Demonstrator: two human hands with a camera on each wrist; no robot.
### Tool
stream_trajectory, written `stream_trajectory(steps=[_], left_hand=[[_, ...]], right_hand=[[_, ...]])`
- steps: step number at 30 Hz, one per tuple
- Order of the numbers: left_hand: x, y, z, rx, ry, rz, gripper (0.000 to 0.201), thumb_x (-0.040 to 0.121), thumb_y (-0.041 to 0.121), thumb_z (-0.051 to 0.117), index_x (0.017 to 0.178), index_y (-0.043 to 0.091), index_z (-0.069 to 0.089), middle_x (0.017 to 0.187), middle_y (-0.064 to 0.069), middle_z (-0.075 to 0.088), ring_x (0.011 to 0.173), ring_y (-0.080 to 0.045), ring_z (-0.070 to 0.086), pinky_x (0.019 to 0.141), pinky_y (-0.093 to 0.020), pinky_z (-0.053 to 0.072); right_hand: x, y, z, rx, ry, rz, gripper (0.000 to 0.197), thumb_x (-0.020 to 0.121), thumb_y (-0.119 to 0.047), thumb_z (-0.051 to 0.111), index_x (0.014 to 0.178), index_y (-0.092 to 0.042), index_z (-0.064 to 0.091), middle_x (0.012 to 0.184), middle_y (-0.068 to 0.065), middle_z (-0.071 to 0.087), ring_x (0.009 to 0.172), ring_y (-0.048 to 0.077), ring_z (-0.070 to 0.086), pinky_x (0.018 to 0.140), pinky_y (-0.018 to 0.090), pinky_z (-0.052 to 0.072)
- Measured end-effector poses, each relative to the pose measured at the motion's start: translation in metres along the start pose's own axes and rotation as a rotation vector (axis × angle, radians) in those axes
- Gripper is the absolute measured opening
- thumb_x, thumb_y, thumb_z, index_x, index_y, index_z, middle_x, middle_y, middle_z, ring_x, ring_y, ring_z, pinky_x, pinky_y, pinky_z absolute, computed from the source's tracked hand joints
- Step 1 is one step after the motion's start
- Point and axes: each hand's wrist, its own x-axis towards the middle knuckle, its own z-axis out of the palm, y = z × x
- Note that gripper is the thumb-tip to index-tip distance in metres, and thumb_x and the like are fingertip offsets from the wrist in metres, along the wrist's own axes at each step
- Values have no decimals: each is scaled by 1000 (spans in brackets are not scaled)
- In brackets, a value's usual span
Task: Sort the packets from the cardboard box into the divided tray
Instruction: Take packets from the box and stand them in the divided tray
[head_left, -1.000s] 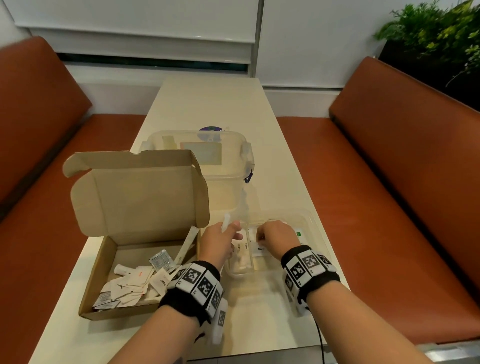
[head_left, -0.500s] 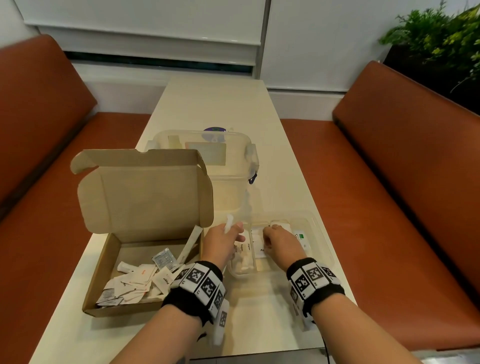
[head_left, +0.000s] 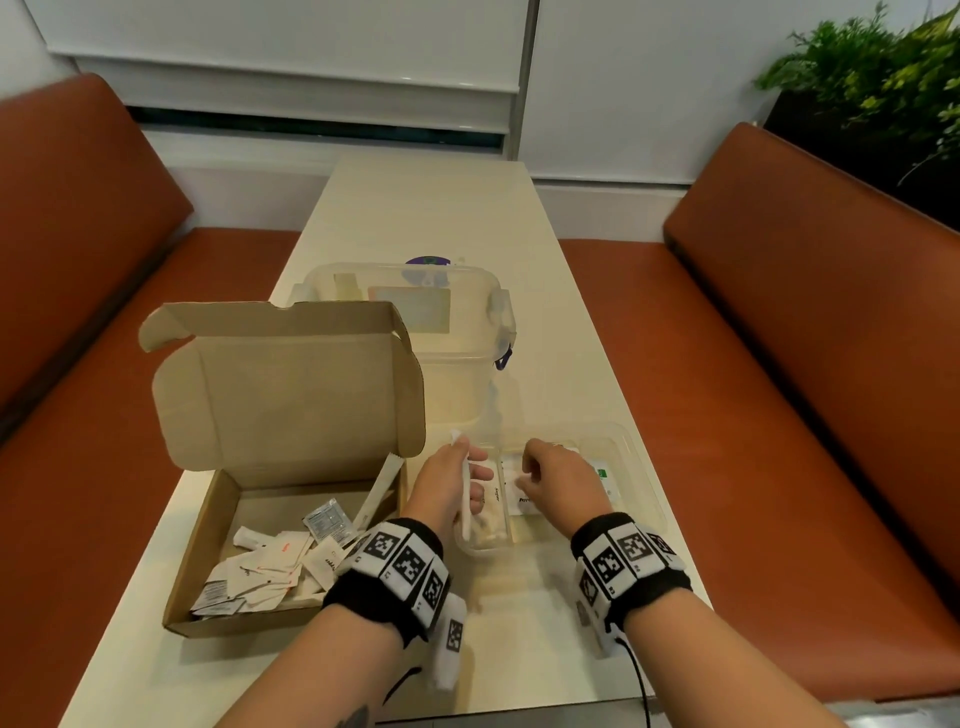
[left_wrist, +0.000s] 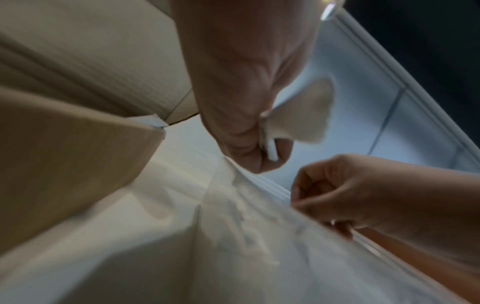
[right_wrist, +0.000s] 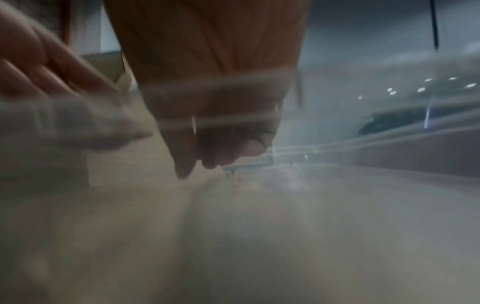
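The open cardboard box (head_left: 205, 545) sits at the left, with several small white packets (head_left: 270, 566) in it. To its right lies the clear divided tray (head_left: 647, 483). My left hand (head_left: 454, 480) grips a long white stick packet (head_left: 465, 506) over the tray's left compartment, where stick packets (head_left: 491, 527) lie. The left wrist view shows that hand (left_wrist: 249, 115) also pinching a wider white packet (left_wrist: 303, 115). My right hand (head_left: 553, 478) hovers over the middle compartment with fingers curled, and no packet shows in it (left_wrist: 337, 195). Flat white packets (head_left: 522, 503) lie below it.
A clear lidded container (head_left: 415, 332) stands just behind the box's raised lid (head_left: 291, 389) and the tray. Orange benches (head_left: 805, 364) run along both sides of the narrow table (head_left: 431, 208). A plant (head_left: 872, 67) is at the far right.
My right hand has drawn back a little from the packets in the middle compartment, its fingers still curled. The left hand keeps hold of the stick packet in about the same place.
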Motion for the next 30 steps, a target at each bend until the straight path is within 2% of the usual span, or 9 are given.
stream_trajectory(steps=[3,7,12,16,18,21,25,27,30], left_hand=[[-1,3,0,-151,3,-19,24,101,17,38,95,2,55,74,-10,55,56,-17,47,52,-25,43],[-1,7,1,-183,-10,11,17,99,11,39,101,6,55,77,-9,57,66,-19,56,58,-28,49],[2,9,4,-277,2,46,23,102,15,36,114,4,51,98,-15,60,82,-25,64,67,-32,52],[2,10,3,-318,-16,77,26,103,18,33,117,6,51,101,-16,64,88,-26,65,68,-35,52],[2,10,3,-334,-11,78,24,103,19,34,114,8,53,99,-15,66,87,-25,66,67,-35,53],[2,11,3,-339,18,77,21,102,16,35,108,8,53,94,-14,66,80,-23,66,65,-33,53],[4,10,5,-225,78,90,20,101,13,35,107,6,52,99,-13,60,82,-21,63,67,-29,51],[4,8,4,-102,96,115,23,101,16,36,114,6,53,97,-9,59,72,-15,56,59,-22,46],[3,8,3,47,50,177,21,99,25,48,106,8,57,78,0,56,54,-9,39,44,-16,36]], right_hand=[[-5,-13,-9,255,52,5,17,90,-26,59,80,-14,55,73,3,63,66,16,56,65,29,46],[-13,-33,-15,646,-70,88,30,85,-36,67,81,-9,57,65,3,67,50,9,59,52,22,51],[-20,-35,-16,714,-132,115,38,73,-19,81,96,-14,51,71,10,70,52,14,64,53,22,55],[-20,-28,-18,810,-121,135,24,85,-12,67,107,-14,57,77,10,73,62,20,70,62,28,59],[-18,-23,-19,866,-127,137,19,91,-8,58,110,-11,60,81,15,72,65,23,69,67,31,59],[-17,-16,-22,879,-114,129,18,95,-5,50,106,-4,64,80,11,69,61,15,65,66,25,57],[-17,-15,-27,945,-79,142,21,96,-4,47,95,-13,66,77,8,67,57,10,63,60,21,54],[-17,-15,-27,963,-77,149,20,97,-5,46,99,-11,65,77,9,67,57,11,62,59,21,53],[-18,-16,-27,975,-97,131,17,96,-7,49,104,-9,64,78,11,69,57,12,63,58,21,53]])
